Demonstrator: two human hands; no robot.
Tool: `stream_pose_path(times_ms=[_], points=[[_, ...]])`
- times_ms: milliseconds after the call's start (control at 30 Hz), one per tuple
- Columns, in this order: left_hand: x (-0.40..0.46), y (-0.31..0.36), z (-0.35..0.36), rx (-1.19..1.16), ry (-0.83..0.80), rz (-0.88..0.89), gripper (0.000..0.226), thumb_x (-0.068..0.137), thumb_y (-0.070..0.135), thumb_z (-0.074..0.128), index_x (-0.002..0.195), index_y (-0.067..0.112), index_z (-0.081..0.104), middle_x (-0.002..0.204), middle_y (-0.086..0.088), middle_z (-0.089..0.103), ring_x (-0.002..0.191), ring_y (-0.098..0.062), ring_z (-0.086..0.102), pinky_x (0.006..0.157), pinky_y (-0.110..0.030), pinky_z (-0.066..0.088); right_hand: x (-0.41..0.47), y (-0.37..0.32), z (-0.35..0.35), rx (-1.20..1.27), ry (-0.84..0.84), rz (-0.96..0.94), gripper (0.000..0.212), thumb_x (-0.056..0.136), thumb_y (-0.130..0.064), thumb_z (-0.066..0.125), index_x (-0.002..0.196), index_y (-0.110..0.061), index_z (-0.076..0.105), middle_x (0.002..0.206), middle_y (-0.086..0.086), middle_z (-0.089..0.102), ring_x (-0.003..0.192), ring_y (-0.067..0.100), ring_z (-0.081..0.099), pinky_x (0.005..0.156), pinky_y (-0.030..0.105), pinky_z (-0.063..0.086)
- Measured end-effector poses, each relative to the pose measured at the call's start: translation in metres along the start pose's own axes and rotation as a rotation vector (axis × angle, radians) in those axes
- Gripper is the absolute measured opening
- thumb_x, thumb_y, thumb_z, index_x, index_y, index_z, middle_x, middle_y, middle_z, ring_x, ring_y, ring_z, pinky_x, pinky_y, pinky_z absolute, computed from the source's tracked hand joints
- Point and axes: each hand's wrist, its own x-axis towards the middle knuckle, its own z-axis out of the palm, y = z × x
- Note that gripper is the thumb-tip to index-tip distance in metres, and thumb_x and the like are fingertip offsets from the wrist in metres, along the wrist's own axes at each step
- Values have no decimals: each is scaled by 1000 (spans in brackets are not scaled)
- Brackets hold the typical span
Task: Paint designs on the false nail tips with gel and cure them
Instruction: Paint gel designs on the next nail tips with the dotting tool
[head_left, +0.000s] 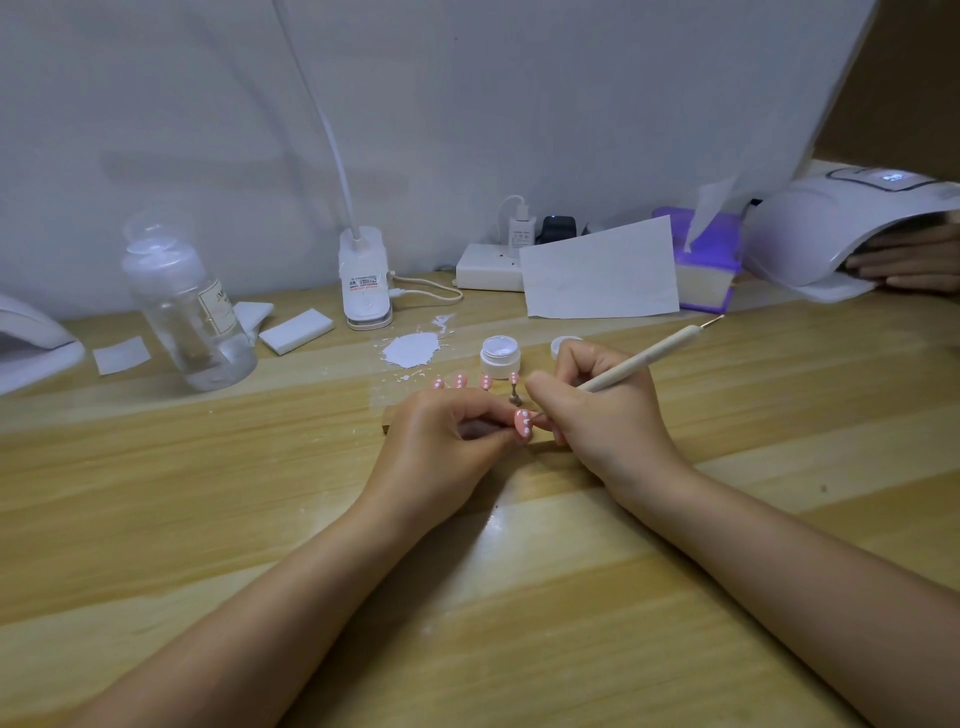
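The left hand (441, 441) is pinching a pink nail tip (522, 422) dotted with white between curled fingers, holding it just above the wooden surface (519, 597). The right hand (597, 415) is gripping a pale dotting pen (644, 361) with fingers curled round it, its working end meeting the held tip. Just beyond the hands, more pink dotted tips (460, 382) are standing in a row on small stands. Behind them an open jar of white gel (500, 356) is sitting beside a white splatter (413, 349). Far to the right of the right hand, a curing lamp (831, 228) is covering another person's fingers.
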Motion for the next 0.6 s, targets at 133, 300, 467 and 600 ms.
stream_pose_path(times_ms=[133, 300, 467, 600], points=[[0, 0, 0, 4, 8, -2, 13, 73, -9, 69, 76, 3, 73, 73, 11, 66, 69, 22, 54, 69, 8, 32, -1, 0, 0, 17, -18, 19, 40, 69, 4, 57, 44, -17, 33, 36, -9, 31, 41, 11, 31, 58, 36, 39], [0, 0, 0, 20, 16, 5, 12, 73, -7, 70, 77, 3, 73, 74, 8, 67, 71, 22, 54, 70, 8, 32, -1, 0, -1, 23, -15, 8, 39, 69, 2, 57, 44, -17, 33, 37, -7, 32, 43, 13, 34, 55, 32, 37], [0, 0, 0, 23, 15, -3, 11, 73, -6, 70, 77, 4, 73, 75, 5, 69, 70, 18, 57, 70, 7, 32, -1, -1, -1, 25, -14, 6, 41, 69, 2, 57, 43, -18, 33, 36, -7, 32, 43, 13, 35, 54, 37, 39], [0, 1, 0, 11, 15, -5, 11, 73, -7, 69, 77, 3, 73, 77, 2, 70, 67, 18, 56, 70, 7, 32, -2, -1, 0, 38, -7, 27, 47, 71, 4, 56, 40, -21, 31, 36, -10, 28, 37, 5, 29, 58, 49, 46]])
